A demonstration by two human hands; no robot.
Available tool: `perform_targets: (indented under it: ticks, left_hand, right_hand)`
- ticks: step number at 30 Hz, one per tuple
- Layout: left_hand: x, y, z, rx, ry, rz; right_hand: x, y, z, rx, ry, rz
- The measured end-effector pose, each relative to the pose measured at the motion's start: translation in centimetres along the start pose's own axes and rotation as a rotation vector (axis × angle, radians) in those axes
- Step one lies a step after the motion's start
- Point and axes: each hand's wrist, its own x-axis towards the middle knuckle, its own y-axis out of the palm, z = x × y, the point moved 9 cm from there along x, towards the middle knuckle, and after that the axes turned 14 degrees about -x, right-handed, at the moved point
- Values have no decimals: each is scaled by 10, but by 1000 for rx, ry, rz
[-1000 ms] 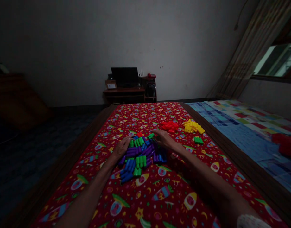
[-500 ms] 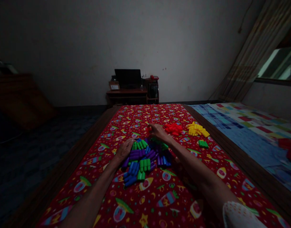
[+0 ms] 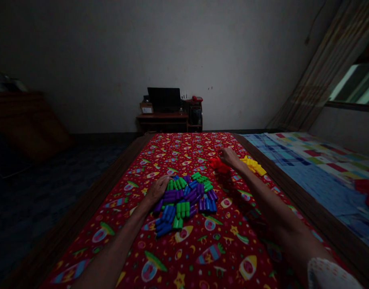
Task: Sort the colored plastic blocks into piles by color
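Observation:
A mixed heap of green, purple and blue plastic toy blocks (image 3: 182,209) with rounded ridges lies on the red patterned cloth (image 3: 211,257). My left hand (image 3: 158,188) rests at the heap's left edge, fingers extended against the blocks, holding nothing that I can see. My right hand (image 3: 229,156) is over a small heap of red blocks (image 3: 219,165), its fingers bent together and pointing down. Whatever is between its fingertips is too dark and small to make out. Yellow blocks (image 3: 254,165) lie right of that hand, partly behind its wrist.
The cloth covers a long table with brown side edges (image 3: 124,158). Beyond its far end a small desk (image 3: 162,116) holds a monitor (image 3: 164,99) and a red telephone (image 3: 197,98). A bed with a checked blue sheet (image 3: 289,156) stands along the right.
My right hand has moved right, from the mixed heap's far side with something red at its fingertips, to above the red heap. Its forearm now covers the lone green block. My left hand stays.

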Motion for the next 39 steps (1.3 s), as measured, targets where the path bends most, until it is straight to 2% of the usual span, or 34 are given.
perform_targets:
  ticks: [3, 7, 9, 12, 14, 16, 21, 24, 28, 33, 36, 39]
  left_hand:
    - [0, 0, 0, 0, 6, 4]
    - [2, 1, 1, -11, 8, 6]
    - [1, 1, 1, -15, 8, 6]
    - [0, 1, 0, -9, -2, 13]
    - [0, 1, 0, -6, -9, 18]
    - [0, 1, 2, -11, -11, 20]
    - [1, 3, 3, -6, -9, 36]
    - [2, 3, 2, 1, -13, 46]
    - [2, 3, 0, 5, -26, 43]
    - [3, 3, 1, 12, -29, 39]
    - [3, 3, 1, 11, -28, 43]
    - [3, 2, 2, 11, -35, 45]
  right_hand:
    - [-12, -5, 41, 89, -164, -47]
    - [-31, 17, 103, 128, -397, 39]
    - [-36, 32, 121, 104, -431, 91]
    - [-39, 46, 129, 117, -419, 123]
    - [-42, 42, 120, 188, -374, 67]
    - [-48, 32, 101, 266, -322, -34]
    - [-89, 11, 26, 269, -287, -261]
    - [-119, 6, -24, 174, -265, -290]
    - [-146, 9, -73, 120, -243, -210]
    - [-152, 23, -100, 248, -268, -119]
    - [-146, 31, -109, 299, -125, -114]
    - [-146, 34, -99, 273, -30, -144]
